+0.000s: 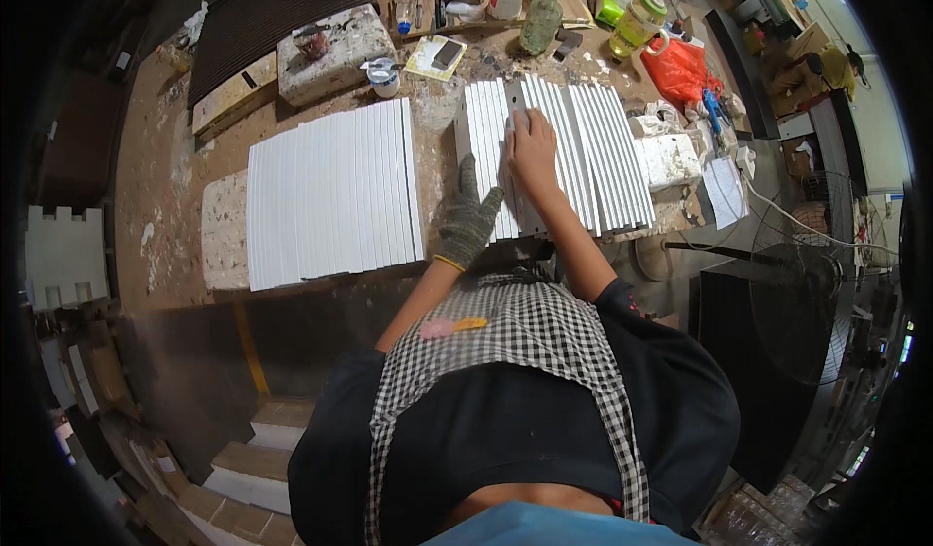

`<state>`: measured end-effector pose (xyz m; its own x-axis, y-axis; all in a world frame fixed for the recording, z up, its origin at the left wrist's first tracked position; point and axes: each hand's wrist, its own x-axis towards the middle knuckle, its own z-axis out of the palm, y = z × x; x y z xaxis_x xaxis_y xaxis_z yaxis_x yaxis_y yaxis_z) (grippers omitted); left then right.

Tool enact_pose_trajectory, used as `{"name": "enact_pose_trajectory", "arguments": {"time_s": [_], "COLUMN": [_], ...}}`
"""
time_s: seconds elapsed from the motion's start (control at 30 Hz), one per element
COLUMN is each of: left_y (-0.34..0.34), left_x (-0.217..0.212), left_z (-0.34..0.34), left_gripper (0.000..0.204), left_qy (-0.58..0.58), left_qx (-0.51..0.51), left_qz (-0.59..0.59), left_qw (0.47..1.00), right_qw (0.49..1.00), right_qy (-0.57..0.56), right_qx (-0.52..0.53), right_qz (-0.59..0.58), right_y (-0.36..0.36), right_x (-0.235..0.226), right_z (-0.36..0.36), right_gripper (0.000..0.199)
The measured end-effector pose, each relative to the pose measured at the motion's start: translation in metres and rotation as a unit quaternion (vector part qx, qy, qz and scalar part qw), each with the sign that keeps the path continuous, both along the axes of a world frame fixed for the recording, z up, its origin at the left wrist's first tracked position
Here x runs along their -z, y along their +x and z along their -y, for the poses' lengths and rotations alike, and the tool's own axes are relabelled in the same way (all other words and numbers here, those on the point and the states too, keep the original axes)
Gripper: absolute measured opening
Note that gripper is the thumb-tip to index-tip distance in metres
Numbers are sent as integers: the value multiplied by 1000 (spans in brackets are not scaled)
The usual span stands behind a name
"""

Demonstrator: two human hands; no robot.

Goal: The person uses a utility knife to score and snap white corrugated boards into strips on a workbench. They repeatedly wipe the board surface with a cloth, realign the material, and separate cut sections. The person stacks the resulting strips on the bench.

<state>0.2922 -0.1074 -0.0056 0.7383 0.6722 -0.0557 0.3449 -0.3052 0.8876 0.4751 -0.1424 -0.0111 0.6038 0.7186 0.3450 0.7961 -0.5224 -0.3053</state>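
My left hand (pixel 468 217), in a grey knit glove with a yellow cuff, rests at the near left part of a row of white slats (pixel 609 147). Its fingers stretch along the outer slat and the thumb stands apart. Bare, my right hand (pixel 532 154) bends its fingers together over a darker gap among these slats. What lies under those fingertips is hidden. To the left, a wider group of white slats (pixel 330 191) lies side by side on the worktable (pixel 155 245).
Paint-spattered white blocks (pixel 326 55) stand around the slats. Behind them are a green-capped bottle (pixel 540 23), a jug of yellow liquid (pixel 638 29), a small tub (pixel 383 79) and a red plastic bag (pixel 675 71). A wire-guarded fan (pixel 802 274) stands at right; someone works farther back.
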Motion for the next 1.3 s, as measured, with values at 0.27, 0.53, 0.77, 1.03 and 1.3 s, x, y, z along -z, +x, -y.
{"name": "enact_pose_trajectory", "arguments": {"time_s": [0.27, 0.53, 0.77, 1.03, 1.3], "left_y": [-48, -128, -144, -153, -130], "left_x": [0, -30, -28, -34, -59], "left_z": [-19, -47, -51, -65, -93], "left_gripper": [56, 51, 50, 43, 53], "left_qy": [244, 352, 282, 251, 48], "left_qx": [-73, -150, -144, -100, 23], "left_qz": [63, -42, 4, 44, 2], "left_qw": [965, 923, 948, 962, 999], "right_qw": [970, 898, 908, 916, 706], "right_qy": [73, 3, 9, 41, 220], "right_qx": [-175, -182, -122, -66, -20], "right_qz": [-155, -401, -400, -393, -673], "right_y": [-84, -143, -127, -115, -95], "right_x": [-21, 16, 23, -13, -46], "right_z": [-30, -79, -59, -50, -1], "right_gripper": [59, 121, 133, 112, 106]}}
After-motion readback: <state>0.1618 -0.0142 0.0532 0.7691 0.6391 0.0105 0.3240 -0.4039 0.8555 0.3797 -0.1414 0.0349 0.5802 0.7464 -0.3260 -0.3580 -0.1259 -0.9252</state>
